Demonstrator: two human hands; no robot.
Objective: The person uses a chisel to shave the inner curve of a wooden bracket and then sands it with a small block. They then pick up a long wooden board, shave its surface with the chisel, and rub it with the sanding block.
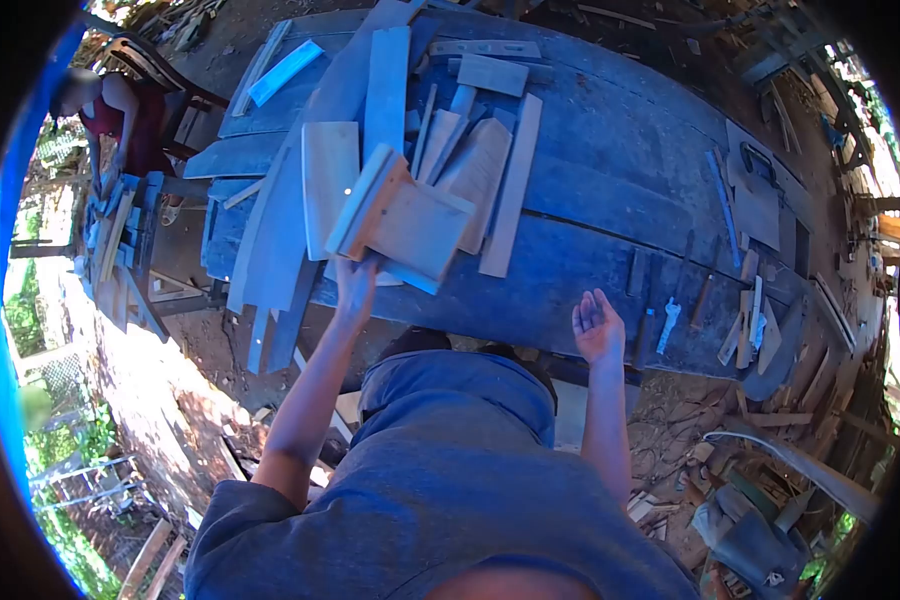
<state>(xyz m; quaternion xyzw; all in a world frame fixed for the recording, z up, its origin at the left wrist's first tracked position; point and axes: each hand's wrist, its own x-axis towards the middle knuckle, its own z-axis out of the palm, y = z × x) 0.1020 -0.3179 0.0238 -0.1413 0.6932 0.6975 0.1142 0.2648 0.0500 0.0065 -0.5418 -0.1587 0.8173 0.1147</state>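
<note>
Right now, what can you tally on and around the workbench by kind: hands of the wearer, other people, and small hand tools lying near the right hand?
Wearer's hands: 2, the left hand gripping a wooden piece, the right hand open above the workbench
Other people: 1, a person at the far left
Small tools by the right hand: about 3, including a wrench
Total: about 6

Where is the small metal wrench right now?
In the head view, the small metal wrench lies on the blue plank workbench, just right of the open right hand.
</note>
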